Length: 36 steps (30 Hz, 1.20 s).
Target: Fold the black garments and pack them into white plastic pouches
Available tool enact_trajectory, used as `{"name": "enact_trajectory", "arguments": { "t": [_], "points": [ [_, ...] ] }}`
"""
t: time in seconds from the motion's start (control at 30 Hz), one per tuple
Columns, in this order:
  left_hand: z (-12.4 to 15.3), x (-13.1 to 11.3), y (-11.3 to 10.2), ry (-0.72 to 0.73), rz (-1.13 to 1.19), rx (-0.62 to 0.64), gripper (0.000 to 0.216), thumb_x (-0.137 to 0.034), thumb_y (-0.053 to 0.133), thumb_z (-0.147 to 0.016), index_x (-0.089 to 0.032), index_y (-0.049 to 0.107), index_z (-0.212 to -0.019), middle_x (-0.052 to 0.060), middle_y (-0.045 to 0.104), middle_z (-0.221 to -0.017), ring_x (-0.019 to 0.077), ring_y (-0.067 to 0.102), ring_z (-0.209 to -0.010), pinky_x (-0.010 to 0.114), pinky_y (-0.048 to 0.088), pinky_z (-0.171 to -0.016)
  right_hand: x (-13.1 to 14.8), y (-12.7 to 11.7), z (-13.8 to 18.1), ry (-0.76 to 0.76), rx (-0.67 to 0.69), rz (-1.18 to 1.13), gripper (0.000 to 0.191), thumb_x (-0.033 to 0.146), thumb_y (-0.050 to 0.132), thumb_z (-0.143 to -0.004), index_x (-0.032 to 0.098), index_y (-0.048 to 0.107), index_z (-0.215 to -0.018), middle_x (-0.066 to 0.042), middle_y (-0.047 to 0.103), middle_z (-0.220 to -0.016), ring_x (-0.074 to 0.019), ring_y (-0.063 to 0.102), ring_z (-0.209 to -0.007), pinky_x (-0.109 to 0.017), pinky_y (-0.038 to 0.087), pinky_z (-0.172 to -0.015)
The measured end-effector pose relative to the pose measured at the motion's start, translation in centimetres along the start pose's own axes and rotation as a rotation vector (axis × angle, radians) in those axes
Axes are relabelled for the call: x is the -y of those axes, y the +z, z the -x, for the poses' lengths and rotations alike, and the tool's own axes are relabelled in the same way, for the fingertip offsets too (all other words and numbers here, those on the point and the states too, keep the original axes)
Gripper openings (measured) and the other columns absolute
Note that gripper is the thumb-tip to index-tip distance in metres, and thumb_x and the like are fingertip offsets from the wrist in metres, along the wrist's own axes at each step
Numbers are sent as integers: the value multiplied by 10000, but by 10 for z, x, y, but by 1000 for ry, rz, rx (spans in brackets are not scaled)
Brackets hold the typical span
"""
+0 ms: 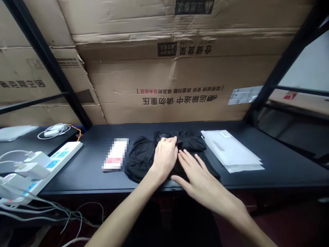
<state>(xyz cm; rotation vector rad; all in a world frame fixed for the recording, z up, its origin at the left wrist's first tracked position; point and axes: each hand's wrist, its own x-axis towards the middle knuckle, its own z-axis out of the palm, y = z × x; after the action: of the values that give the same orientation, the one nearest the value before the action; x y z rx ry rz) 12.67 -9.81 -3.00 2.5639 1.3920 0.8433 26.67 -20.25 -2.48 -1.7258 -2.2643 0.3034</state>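
Note:
A crumpled black cloth garment (142,156) lies bunched on the dark tabletop in front of me; its exact kind cannot be made out. My left hand (165,155) rests on its middle, fingers curled together and closed on the fabric, with the fingertips partly hidden. Beside it, my right hand (195,173) lies flat, palm down, fingers stretched out and thumb apart, over the garment's front right part. The two hands nearly touch at the fingers. Both hide some of the cloth's centre.
White plastic mailing bags (231,149) lie to the right. A pixelated white and pink item (117,154) is left of the garment. Further left runs a power strip (60,159) with chargers and loose cables (69,216). Cardboard (167,75) walls off the back of the table (89,178).

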Motion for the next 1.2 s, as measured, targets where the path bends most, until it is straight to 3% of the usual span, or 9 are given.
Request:
{"name": "enact_trajectory", "arguments": {
  "t": [0.13, 0.3, 0.37, 0.43, 0.57, 0.7, 1.03, 1.2],
  "points": [
    [9, -5, 11, 31, -67, 90, 390, -169, 543, -1015, -147, 670, -1383, 137, 708, -1425, 346, 590, -1318, 497, 511, -1096, -27, -7, 10, 58, -91, -11, 873, 742, 390, -1035, 164, 362, -1688, -129, 301, -1742, -352, 230, -1637, -605, 258, -1321],
    [23, -1, -6, 6, 177, -12, 406, -244, 571, -1031, -195, 634, -1429, 110, 647, -1507, 262, 577, -1406, 400, 464, -1203, -34, -2, -18, 118, -109, -45, 872, 725, 233, -1070, 137, 264, -1713, -130, 213, -1770, -311, 163, -1655, -592, 195, -1334],
    [26, 5, -20, -79, 192, -93, 387, -270, 542, -1045, -211, 634, -1417, 103, 652, -1481, 248, 605, -1370, 379, 470, -1192, -31, 2, -28, 135, -72, -35, 904, 721, 175, -1073, 85, 214, -1715, -144, 162, -1780, -288, 114, -1666, -566, 145, -1346],
    [27, 14, -33, -224, 78, -136, 392, -324, 521, -1055, -189, 628, -1407, 138, 648, -1456, 301, 625, -1323, 445, 482, -1156, -29, 6, -36, 137, -60, -3, 926, 718, 152, -1073, 49, 193, -1711, -161, 135, -1784, -284, 81, -1672, -560, 110, -1350],
    [26, 32, -45, -397, -123, -17, 434, -459, 472, -1072, -138, 692, -1264, 203, 691, -1328, 390, 651, -1237, 542, 471, -1083, -28, 10, -46, 125, -76, 40, 928, 717, 137, -1072, 48, 191, -1712, -174, 124, -1787, -294, 78, -1675, -584, 100, -1344],
    [24, 39, -40, -412, -68, 59, 485, -520, 418, -1084, -164, 745, -1120, 174, 731, -1238, 369, 665, -1206, 519, 457, -1075, -31, 13, -58, 68, -111, 59, 921, 738, 141, -1063, 97, 195, -1722, -169, 148, -1785, -300, 112, -1672, -609, 114, -1334],
    [22, 32, -21, -378, 86, -18, 349, -493, 489, -1065, -203, 631, -1196, 141, 700, -1283, 336, 621, -1240, 526, 417, -1118, -43, 29, -71, 67, -36, 140, 966, 741, 150, -1061, 20, 194, -1702, -200, 176, -1773, -300, 143, -1669, -587, 109, -1340],
    [13, 22, -17, -401, 142, 5, 405, -538, 500, -1048, -194, 533, -1259, 185, 713, -1292, 356, 652, -1263, 508, 433, -1094, -41, 28, -70, 65, -28, 158, 949, 728, 150, -1069, 20, 218, -1698, -192, 192, -1774, -296, 157, -1668, -576, 107, -1343]
  ]
}}
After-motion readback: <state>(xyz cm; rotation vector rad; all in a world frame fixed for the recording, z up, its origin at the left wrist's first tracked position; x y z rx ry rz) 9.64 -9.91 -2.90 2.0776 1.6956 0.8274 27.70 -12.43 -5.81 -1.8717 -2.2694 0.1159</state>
